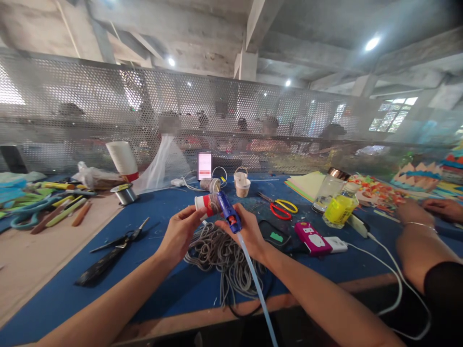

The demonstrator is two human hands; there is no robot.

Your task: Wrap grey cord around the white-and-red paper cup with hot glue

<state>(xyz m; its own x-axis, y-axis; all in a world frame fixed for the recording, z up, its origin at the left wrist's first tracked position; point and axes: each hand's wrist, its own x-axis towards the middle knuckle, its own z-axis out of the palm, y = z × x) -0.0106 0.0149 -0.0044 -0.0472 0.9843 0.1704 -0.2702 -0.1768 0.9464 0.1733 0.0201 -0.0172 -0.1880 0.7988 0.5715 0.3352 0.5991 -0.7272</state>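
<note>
Grey cord heap (237, 272), one, on blue tabletop (108, 224). Above its far edge: one paper cup (201, 204), left grip (181, 229) clamped on it; one blue glue gun (227, 209), right grip (249, 231) closed around it. Scissors near heap: one red-and-yellow pair (280, 210) right, one black-handled pair (103, 264) left. Cup tipped sideways, white rim, red band; nozzle contact unclear.

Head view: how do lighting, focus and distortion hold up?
All in the head view: ceiling lights flare hazily; people behind the perforated screen look soft; the hot glue gun and paper cup read sharper; wide-angle stretch seems to lengthen the forearms.
</note>
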